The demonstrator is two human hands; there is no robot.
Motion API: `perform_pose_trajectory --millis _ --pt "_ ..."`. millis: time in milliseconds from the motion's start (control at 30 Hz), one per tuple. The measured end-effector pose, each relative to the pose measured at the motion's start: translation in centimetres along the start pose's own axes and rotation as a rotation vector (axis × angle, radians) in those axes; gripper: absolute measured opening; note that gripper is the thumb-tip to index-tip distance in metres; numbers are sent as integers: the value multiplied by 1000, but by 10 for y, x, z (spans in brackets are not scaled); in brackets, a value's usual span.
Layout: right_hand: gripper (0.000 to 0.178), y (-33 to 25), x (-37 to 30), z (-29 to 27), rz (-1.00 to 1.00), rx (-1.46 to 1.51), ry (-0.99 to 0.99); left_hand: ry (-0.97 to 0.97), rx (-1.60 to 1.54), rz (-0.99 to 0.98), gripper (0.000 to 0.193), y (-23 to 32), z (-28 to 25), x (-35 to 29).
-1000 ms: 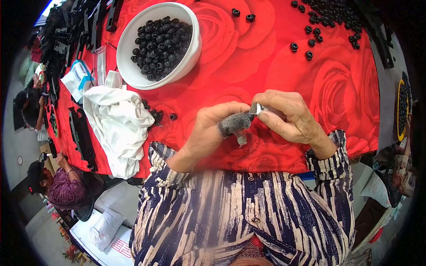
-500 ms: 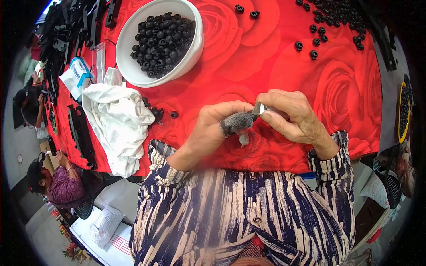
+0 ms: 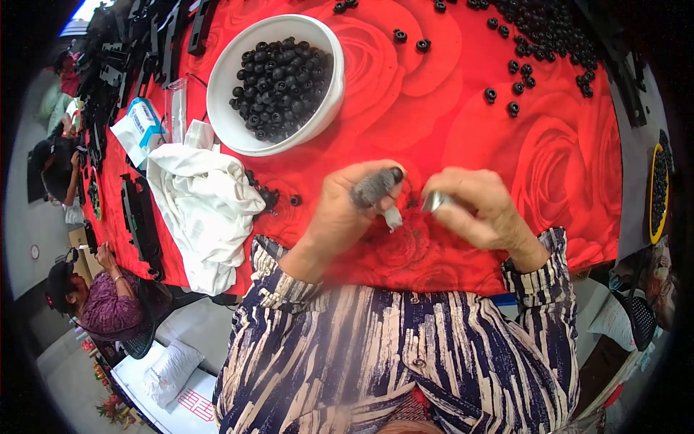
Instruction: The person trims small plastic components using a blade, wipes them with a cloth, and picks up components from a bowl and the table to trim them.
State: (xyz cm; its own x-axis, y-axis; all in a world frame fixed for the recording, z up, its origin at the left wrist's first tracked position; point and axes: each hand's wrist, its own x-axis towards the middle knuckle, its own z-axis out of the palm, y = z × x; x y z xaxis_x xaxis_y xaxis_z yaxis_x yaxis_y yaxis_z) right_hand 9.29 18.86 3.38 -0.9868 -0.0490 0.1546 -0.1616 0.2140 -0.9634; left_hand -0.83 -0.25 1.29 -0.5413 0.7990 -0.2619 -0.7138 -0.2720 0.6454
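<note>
Over the red tablecloth my left hand (image 3: 334, 213) is closed, pinching a small black round part (image 3: 396, 174) at its fingertips. A worn grey wrap (image 3: 373, 189) covers one of its fingers, and a whitish tattered piece (image 3: 392, 218) hangs below. To the right, my right hand (image 3: 481, 210) curls its fingers round a small metal blade (image 3: 434, 201), slightly blurred. A gap of red cloth separates the two hands. Beside my left hand lie a few loose black parts (image 3: 269, 197), close to a crumpled white cloth (image 3: 202, 210).
A white bowl (image 3: 337, 101) full of black round parts stands at the far left of centre. Many more black parts (image 3: 538, 32) are scattered at the far right. Long black plastic pieces (image 3: 141, 224) line the left. A person in purple (image 3: 116, 307) sits at the left.
My hands have drawn apart, the blade leaving the left fingertips. My left hand has turned, so the black part now points up. The whole view has shifted slightly.
</note>
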Motion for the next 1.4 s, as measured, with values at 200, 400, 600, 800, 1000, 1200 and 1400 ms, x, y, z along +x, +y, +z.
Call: perform_pose_trajectory --millis 200,400,600,800,1000,1200,1400 --pt "21 3 0 -1 -29 -72 97 -39 -1 -197 24 0 10 -3" --pt "22 10 3 4 -92 -125 119 -80 3 -169 25 -4 8 -4" --pt "21 8 2 3 -84 -161 125 -109 52 -120 27 -4 6 -3" --pt "19 9 2 3 -73 -137 96 -107 21 -133 27 -4 6 -5" --pt "19 9 1 3 -61 -152 90 -122 56 -117 27 -5 5 -4" --pt "19 9 2 2 -77 -166 106 -122 143 -99 27 -3 5 -4" --pt "18 8 3 1 -61 -156 85 -108 160 -103 24 -2 7 -4"
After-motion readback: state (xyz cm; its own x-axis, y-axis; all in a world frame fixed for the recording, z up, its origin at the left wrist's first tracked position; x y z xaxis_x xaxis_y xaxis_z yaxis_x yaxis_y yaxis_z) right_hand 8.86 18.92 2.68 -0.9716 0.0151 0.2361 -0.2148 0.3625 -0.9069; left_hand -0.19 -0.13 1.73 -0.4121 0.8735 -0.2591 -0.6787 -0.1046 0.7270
